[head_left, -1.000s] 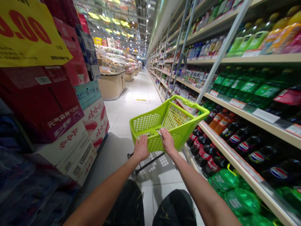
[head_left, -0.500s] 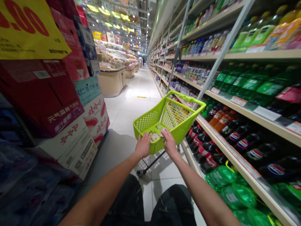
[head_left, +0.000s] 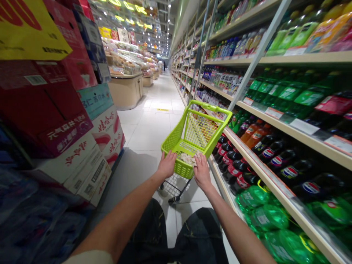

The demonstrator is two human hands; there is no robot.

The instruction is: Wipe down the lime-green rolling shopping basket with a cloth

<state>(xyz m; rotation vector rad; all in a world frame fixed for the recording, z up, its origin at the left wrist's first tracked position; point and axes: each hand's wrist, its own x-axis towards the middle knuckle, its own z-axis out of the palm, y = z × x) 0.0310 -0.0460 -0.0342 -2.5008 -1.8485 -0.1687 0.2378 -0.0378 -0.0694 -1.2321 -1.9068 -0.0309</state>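
Observation:
A lime-green plastic shopping cart (head_left: 172,143) stands in front of my knees, its handle on the far side. My left hand (head_left: 166,165) grips the near left corner of its basket, fingers bent over the rim. At the near right corner is my right hand (head_left: 202,171), its fingers closed on a crumpled whitish cloth (head_left: 187,158) that lies against the inside of the basket. Part of the cloth is hidden under those fingers. Beneath the basket, a dark wheel (head_left: 173,200) rests on the floor.
Shelves of soda bottles (head_left: 277,161) line the right side close to the cart, with large green bottles (head_left: 268,216) at the bottom. Stacked drink cartons (head_left: 82,165) stand on the left. A tiled aisle (head_left: 148,128) runs ahead past a food display counter (head_left: 126,91).
The cart has turned so its near side faces me more squarely. My right hand has shifted slightly right and down along the rim with the cloth; my left hand stays on the rim.

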